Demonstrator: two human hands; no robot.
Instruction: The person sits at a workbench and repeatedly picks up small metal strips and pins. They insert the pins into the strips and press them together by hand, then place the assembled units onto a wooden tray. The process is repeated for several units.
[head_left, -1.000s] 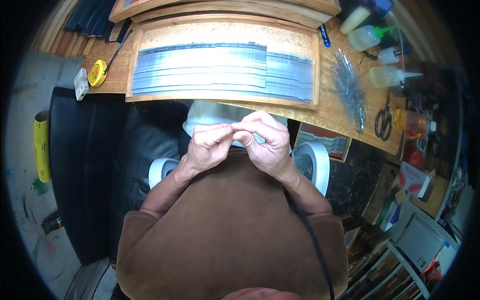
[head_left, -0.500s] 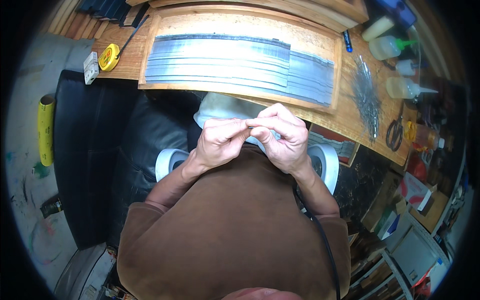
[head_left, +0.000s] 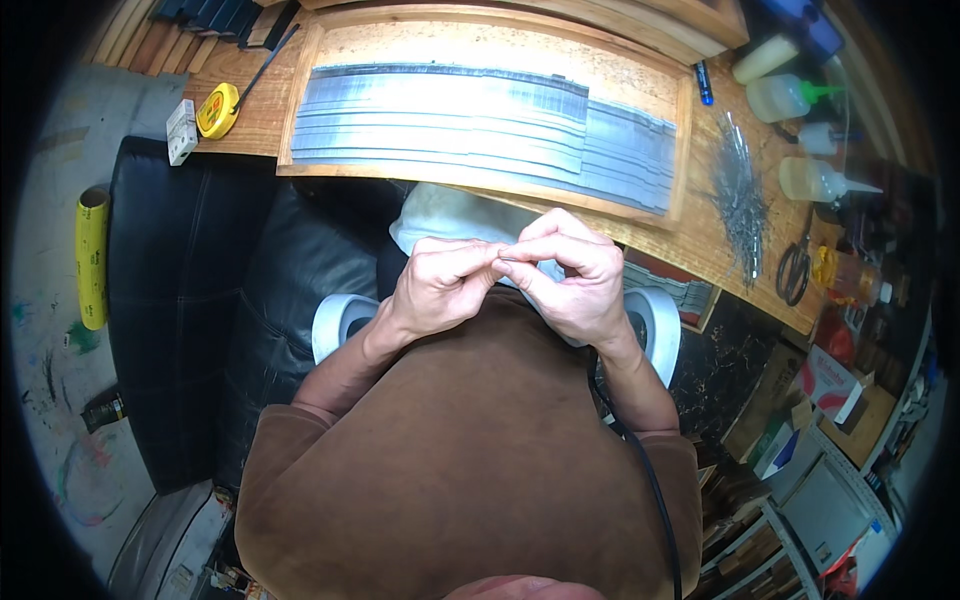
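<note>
My left hand (head_left: 440,288) and my right hand (head_left: 575,278) meet fingertip to fingertip above my lap, in front of the bench's near edge. Both are closed in a pinch. Whatever sits between the fingertips is small, thin and mostly covered, so I cannot make out its kind. Beyond the hands lies a shallow wooden tray (head_left: 683,135) with rows of thin grey strips (head_left: 440,115) overlapping in it. To its right, a loose heap of thin silvery wire-like pieces (head_left: 738,205) rests on the wooden bench.
Black-handled scissors (head_left: 795,268) lie right of the wire heap. Squeeze bottles (head_left: 808,180) and a blue marker (head_left: 704,84) are at the far right. A yellow tape measure (head_left: 217,112) sits at the left beside a small white box (head_left: 181,133). A black padded seat (head_left: 190,290) fills the left.
My right thumb and fingers have shifted slightly against the left fingertips. Both hands stay pinched together in nearly the same place, while the view has moved a little.
</note>
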